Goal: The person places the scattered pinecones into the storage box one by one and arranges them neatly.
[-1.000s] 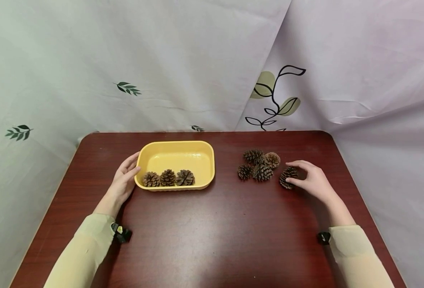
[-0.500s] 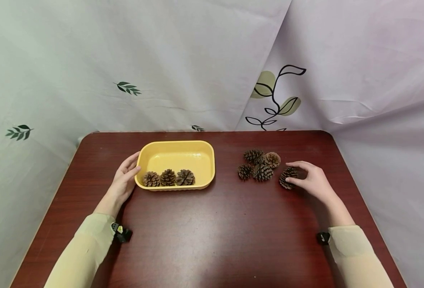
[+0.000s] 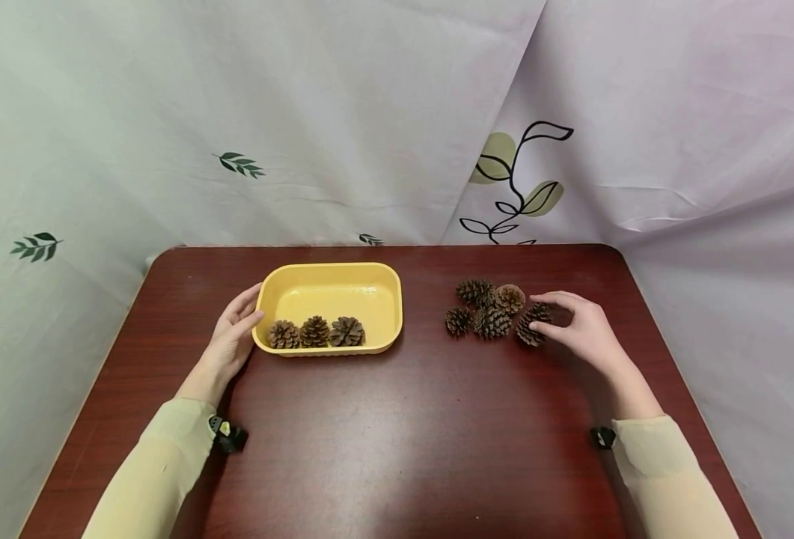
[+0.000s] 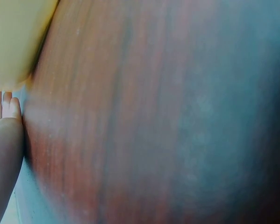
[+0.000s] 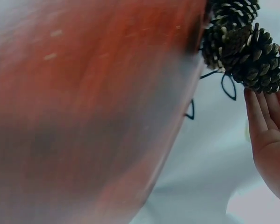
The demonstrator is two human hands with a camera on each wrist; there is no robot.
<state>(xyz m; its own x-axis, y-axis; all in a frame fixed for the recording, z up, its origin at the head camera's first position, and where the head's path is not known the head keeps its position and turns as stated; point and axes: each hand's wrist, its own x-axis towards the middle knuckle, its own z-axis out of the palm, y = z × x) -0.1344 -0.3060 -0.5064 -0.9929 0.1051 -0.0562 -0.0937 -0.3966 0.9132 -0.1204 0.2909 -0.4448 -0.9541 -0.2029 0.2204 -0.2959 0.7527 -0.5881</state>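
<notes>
A yellow tray (image 3: pixel 329 299) stands at the back left of the table, with three brown pine cones (image 3: pixel 313 332) in a row along its near wall. My left hand (image 3: pixel 231 333) rests against the tray's left end, thumb at the rim. In the left wrist view, its fingers (image 4: pixel 6 105) reach straight up to the yellow wall. My right hand (image 3: pixel 581 329) holds a pine cone (image 3: pixel 530 326) between thumb and fingers, just right of a cluster. The right wrist view shows that held pine cone (image 5: pixel 259 65) at the fingertips, overlapping the others.
The cluster of several pine cones (image 3: pixel 491 323) lies on the dark red table (image 3: pixel 397 434), right of the tray. A pale curtain (image 3: pixel 343 112) with printed leaves hangs behind the table's back edge and along both sides.
My right hand has shifted slightly left and away from me, and the pine cone in its fingers has moved with it toward the cluster. The left hand and tray have stayed put.
</notes>
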